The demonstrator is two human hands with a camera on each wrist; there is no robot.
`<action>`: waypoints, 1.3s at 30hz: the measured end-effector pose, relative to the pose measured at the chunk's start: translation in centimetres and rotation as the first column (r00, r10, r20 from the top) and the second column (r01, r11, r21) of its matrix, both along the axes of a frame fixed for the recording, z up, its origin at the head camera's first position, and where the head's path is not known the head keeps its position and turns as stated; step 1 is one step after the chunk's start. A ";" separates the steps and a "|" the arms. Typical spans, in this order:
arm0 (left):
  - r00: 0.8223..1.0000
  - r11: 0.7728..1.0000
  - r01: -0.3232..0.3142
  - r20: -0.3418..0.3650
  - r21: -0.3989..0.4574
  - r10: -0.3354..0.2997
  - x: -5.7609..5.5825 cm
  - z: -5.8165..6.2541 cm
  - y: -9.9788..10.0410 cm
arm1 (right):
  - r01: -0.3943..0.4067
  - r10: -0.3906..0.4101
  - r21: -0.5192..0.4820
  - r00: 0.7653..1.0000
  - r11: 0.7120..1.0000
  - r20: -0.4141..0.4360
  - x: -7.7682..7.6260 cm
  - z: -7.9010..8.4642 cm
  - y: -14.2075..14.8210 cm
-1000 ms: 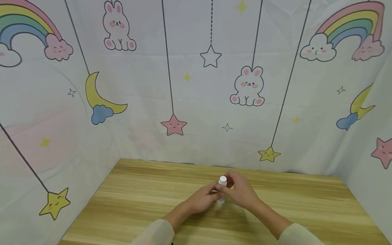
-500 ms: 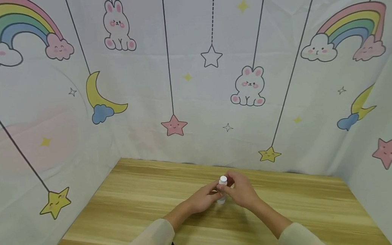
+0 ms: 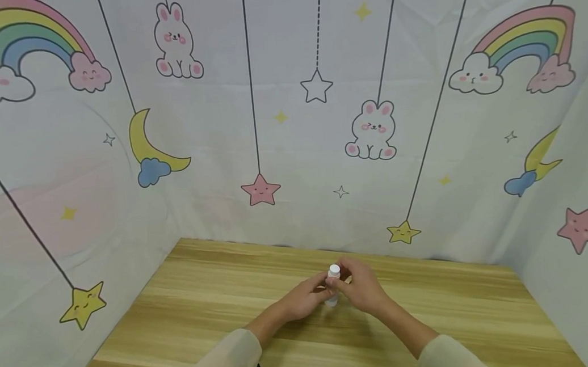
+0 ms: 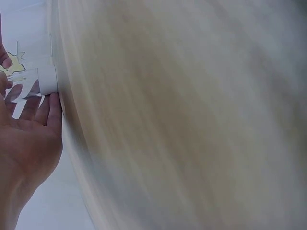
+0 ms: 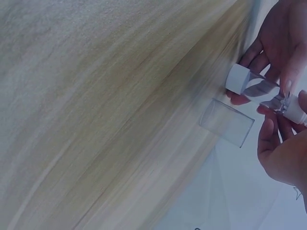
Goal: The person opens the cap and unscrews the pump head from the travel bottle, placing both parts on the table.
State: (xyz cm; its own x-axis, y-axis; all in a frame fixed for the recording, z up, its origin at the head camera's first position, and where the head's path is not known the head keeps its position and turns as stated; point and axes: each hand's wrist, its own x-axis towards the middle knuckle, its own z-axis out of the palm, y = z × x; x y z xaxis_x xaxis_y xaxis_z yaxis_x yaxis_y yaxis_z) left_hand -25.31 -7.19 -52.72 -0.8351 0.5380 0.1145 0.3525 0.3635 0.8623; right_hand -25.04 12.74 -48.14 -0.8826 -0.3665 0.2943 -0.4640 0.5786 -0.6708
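L hand (image 3: 302,299) holds the clear bottle (image 5: 261,90) btwn thumb & fingers, R hand (image 3: 364,285) pinches it near its white top (image 3: 334,269); bottle is upright on wood table (image 3: 205,303), w/ transparent piece (image 5: 226,123) just beside

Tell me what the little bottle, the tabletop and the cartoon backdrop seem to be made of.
Bottle: clear, glossy middle, probably plastic, perhaps glass, since fingers show through it; the white ends look like opaque plastic.
Tabletop: streaked like wood grain, with a soft sheen; real wood or printed laminate, I can't tell.
Backdrop: matt, likely cloth, judging by its creases and folds.
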 end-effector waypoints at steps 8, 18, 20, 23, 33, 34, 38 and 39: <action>1.000 1.000 -0.002 0.007 -0.005 0.002 0.2 0.0 -0.1 | -0.014 0.014 -0.004 1.000 1.000 -0.005 0.1 -0.1 0.0; 1.000 1.000 0.004 0.016 -0.011 -0.004 -0.1 -0.2 -0.1 | -0.014 0.014 -0.006 1.000 1.000 -0.010 0.3 0.0 0.1; 1.000 1.000 0.002 0.019 -0.013 -0.002 -0.1 -0.2 0.0 | -0.018 0.018 -0.007 1.000 1.000 -0.013 0.3 0.0 0.1; 1.000 1.000 -0.002 0.019 -0.014 0.002 -0.2 -0.3 0.0 | -0.025 0.025 -0.009 1.000 1.000 -0.019 0.4 0.1 0.1; 1.000 1.000 -0.007 0.006 -0.018 0.007 -0.2 -0.3 0.0 | -0.032 0.033 0.021 0.998 0.999 -0.049 0.1 -0.2 0.2; 1.000 1.000 -0.006 0.003 -0.017 0.006 -0.2 -0.3 0.0 | -0.035 0.036 0.021 0.998 0.999 -0.054 0.2 -0.2 0.3; 1.000 1.000 -0.006 0.005 -0.020 0.006 -0.1 -0.3 0.0 | -0.047 0.049 0.026 0.996 0.999 -0.073 0.1 -0.4 0.3; 1.000 1.000 -0.006 0.008 -0.020 0.006 -0.1 -0.3 0.0 | -0.046 0.048 0.029 0.996 0.999 -0.069 0.1 -0.4 0.3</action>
State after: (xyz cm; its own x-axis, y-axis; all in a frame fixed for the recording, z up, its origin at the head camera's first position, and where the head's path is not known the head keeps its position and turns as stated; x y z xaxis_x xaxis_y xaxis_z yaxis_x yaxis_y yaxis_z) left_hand -25.45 -7.23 -52.98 -0.8392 0.5351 0.0969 0.3432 0.3829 0.8577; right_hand -24.90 13.04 -48.49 -0.8420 -0.4160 0.3435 -0.5359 0.5726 -0.6204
